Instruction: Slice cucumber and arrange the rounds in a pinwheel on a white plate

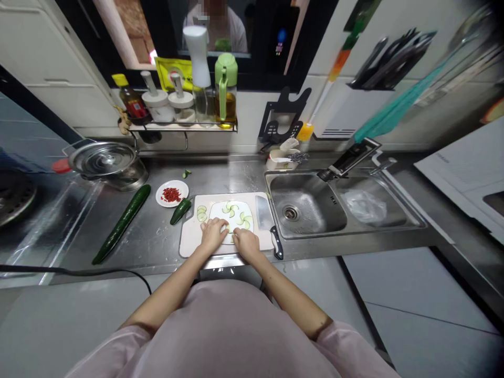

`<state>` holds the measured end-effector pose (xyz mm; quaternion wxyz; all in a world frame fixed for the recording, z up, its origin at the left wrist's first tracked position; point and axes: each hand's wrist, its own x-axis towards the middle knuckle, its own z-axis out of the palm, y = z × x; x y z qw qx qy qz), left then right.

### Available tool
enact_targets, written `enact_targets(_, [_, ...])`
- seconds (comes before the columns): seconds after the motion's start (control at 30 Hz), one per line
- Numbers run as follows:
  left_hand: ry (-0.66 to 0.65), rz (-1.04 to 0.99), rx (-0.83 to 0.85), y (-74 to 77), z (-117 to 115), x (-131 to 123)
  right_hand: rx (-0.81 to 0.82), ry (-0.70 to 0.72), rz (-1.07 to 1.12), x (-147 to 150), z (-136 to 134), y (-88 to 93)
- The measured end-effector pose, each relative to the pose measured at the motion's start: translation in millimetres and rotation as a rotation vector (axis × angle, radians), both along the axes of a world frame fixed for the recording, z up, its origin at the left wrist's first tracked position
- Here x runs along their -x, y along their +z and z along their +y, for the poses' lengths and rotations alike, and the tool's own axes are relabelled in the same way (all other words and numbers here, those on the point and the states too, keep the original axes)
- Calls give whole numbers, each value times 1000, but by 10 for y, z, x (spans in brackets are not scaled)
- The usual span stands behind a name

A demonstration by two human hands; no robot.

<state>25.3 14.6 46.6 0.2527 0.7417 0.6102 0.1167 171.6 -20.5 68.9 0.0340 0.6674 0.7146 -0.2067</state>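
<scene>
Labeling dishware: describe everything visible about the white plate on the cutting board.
The white plate is squarish with rounded corners and looks smooth, perhaps ceramic. It lies on the cutting board, with pale, green-edged cucumber slices fanned in clusters on it. The left hand and right hand are over its near part, partly hiding it; whether they touch it is unclear.

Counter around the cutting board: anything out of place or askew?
Yes: green scraps lie loose on the counter beyond the round plate, away from the cutting board; and the knife's handle juts past the board's right edge, close to the counter's front edge.
</scene>
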Motion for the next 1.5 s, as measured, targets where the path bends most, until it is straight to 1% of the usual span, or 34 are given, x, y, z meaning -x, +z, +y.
enact_targets(0.17, [-2, 56, 7, -35, -21, 4, 34, 10, -53, 24, -82, -22])
enact_targets(0.33, [-18, 67, -4, -57, -14, 3, 55, 24, -37, -6, -63, -22])
enact_targets(0.63, [-37, 67, -12, -55, -28, 17, 67, 30, -4, -36, -42, 21])
enact_targets(0.93, [-40, 63, -21, -73, -26, 21, 49, 49, -18, -21, -56, -6])
enact_targets(1.2, [-42, 65, -32, -119, -20, 19, 70, 34, -25, -11, -66, -12])
enact_targets(1.5, [-44, 79, -20, -77, -36, 15, 75, 44, -44, -3, -79, 29])
